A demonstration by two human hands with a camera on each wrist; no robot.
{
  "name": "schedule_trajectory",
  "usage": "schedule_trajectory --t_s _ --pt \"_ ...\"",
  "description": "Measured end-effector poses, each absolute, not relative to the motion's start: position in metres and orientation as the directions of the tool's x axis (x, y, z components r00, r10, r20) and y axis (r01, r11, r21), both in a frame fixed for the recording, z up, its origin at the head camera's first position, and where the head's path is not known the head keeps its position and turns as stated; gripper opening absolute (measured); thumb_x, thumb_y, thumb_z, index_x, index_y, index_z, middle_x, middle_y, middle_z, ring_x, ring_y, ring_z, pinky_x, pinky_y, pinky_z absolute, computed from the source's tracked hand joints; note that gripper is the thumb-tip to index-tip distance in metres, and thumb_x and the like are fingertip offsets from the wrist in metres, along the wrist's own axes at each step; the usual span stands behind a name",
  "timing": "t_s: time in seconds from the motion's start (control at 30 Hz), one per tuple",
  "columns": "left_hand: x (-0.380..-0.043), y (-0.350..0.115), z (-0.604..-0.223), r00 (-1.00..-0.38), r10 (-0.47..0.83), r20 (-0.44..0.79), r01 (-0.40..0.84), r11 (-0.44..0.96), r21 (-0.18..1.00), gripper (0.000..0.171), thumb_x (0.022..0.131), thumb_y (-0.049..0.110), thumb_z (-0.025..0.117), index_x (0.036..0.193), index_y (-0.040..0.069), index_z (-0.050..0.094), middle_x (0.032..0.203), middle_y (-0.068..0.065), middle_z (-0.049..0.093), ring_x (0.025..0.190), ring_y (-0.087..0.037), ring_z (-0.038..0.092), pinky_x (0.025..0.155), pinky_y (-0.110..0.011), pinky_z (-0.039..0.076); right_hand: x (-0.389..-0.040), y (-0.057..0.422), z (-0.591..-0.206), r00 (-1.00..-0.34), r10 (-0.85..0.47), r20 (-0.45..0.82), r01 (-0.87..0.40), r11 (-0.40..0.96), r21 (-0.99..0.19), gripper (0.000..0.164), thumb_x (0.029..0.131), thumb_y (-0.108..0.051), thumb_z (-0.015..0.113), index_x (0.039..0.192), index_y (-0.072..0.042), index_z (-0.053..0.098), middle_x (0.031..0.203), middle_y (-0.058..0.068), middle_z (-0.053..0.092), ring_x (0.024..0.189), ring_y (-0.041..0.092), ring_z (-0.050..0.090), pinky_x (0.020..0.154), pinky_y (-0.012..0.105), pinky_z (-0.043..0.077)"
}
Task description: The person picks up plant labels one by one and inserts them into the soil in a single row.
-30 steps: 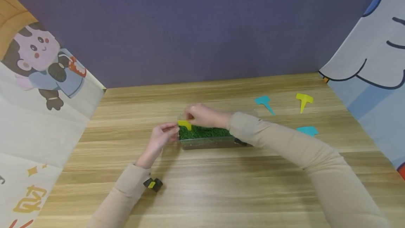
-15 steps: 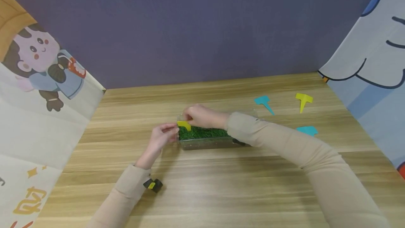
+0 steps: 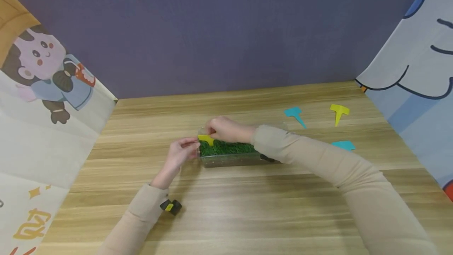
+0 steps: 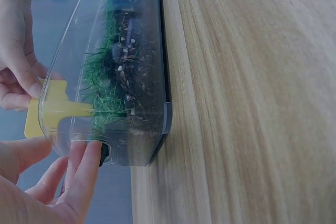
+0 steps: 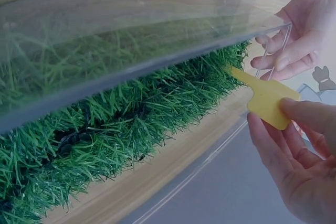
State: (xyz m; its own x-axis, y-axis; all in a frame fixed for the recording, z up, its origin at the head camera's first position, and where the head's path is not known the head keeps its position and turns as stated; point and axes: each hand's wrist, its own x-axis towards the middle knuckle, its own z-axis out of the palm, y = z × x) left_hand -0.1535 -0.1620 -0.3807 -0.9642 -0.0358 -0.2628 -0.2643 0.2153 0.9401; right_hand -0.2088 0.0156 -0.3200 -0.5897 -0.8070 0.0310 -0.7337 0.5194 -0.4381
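Observation:
In the head view, my right hand [image 3: 226, 130] reaches over a clear plastic box [image 3: 233, 160] of green grass [image 3: 233, 148]. Its thumb and fingers pinch the head of a yellow T-shaped plant label [image 5: 270, 98]. The label's stem runs down into the grass near the box's left end, and its tip is hidden. My left hand [image 3: 181, 153] is at that same end, its fairly straight fingers [image 4: 84, 179] touching the outside of the end wall. The left thumb lies near the rim, close to the label; whether they touch, I cannot tell.
Right of the box, on the wooden table [image 3: 226, 207], lie a blue label [image 3: 294, 114], a yellow label [image 3: 339, 112] and another blue label [image 3: 343, 145] partly covered by my right sleeve. A dark blue-grey panel [image 3: 226, 34] stands at the back, with printed cloths on both sides.
Both hands stay almost where they were. The yellow label in my right hand has barely shifted, and the box has not visibly moved.

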Motion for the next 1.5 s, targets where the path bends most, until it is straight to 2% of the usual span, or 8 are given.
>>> schedule_trajectory --t_s 0.33,0.6,0.7,0.87,1.17,1.5 --pt "-0.154 -0.162 -0.381 -0.963 -0.043 -0.264 -0.267 0.224 0.937 0.033 0.084 0.010 0.059 0.114 -0.004 0.054 0.110 -0.020 0.057 0.074 -0.011 0.059 0.074 -0.028 0.054 -0.207 0.017 -0.319 -0.593 -0.805 0.035 -0.749 0.535 -0.391 0.014 0.081 0.000 0.057 0.093 -0.002 0.064 0.091 0.007 0.065 0.081 0.016 0.058 0.075 0.021 0.050" --pt "-0.154 -0.162 -0.379 -0.959 -0.046 -0.279 -0.282 0.218 0.934 0.034 0.084 0.009 0.059 0.115 -0.003 0.053 0.111 -0.020 0.056 0.074 -0.010 0.058 0.073 -0.026 0.054 -0.205 0.020 -0.315 -0.601 -0.799 0.006 -0.742 0.555 -0.376 0.016 0.082 -0.007 0.060 0.097 -0.004 0.064 0.095 0.006 0.064 0.085 0.016 0.058 0.079 0.024 0.049" --pt "-0.155 -0.162 -0.380 -0.958 -0.049 -0.282 -0.286 0.214 0.934 0.034 0.084 0.009 0.059 0.115 -0.003 0.053 0.110 -0.020 0.057 0.073 -0.010 0.058 0.075 -0.029 0.054 -0.205 0.022 -0.314 -0.607 -0.795 -0.007 -0.734 0.564 -0.378 0.017 0.082 -0.008 0.060 0.099 -0.005 0.063 0.097 0.005 0.063 0.087 0.015 0.057 0.080 0.023 0.049" --pt "-0.155 -0.161 -0.381 -0.959 -0.047 -0.280 -0.283 0.213 0.935 0.034 0.084 0.008 0.059 0.115 -0.004 0.053 0.111 -0.019 0.057 0.075 -0.011 0.059 0.080 -0.036 0.053 -0.203 0.032 -0.306 -0.623 -0.782 -0.016 -0.711 0.575 -0.406 0.020 0.083 -0.007 0.058 0.103 -0.003 0.062 0.099 0.007 0.063 0.088 0.017 0.057 0.079 0.023 0.050" --pt "-0.154 -0.161 -0.382 -0.961 -0.045 -0.273 -0.276 0.202 0.940 0.034 0.083 0.006 0.059 0.115 -0.004 0.053 0.112 -0.019 0.057 0.074 -0.010 0.059 0.076 -0.032 0.054 -0.202 0.064 -0.297 -0.641 -0.766 -0.040 -0.673 0.587 -0.450 0.019 0.086 -0.013 0.057 0.102 -0.003 0.062 0.097 0.007 0.062 0.088 0.017 0.056 0.076 0.025 0.050" --pt "-0.155 -0.161 -0.382 -0.963 -0.041 -0.267 -0.269 0.209 0.940 0.034 0.083 0.007 0.060 0.114 -0.005 0.054 0.110 -0.019 0.058 0.071 -0.009 0.059 0.078 -0.035 0.053 -0.196 0.099 -0.289 -0.670 -0.738 -0.075 -0.641 0.627 -0.444 0.022 0.087 -0.010 0.055 0.107 -0.004 0.060 0.102 0.008 0.061 0.091 0.020 0.056 0.077 0.028 0.050"
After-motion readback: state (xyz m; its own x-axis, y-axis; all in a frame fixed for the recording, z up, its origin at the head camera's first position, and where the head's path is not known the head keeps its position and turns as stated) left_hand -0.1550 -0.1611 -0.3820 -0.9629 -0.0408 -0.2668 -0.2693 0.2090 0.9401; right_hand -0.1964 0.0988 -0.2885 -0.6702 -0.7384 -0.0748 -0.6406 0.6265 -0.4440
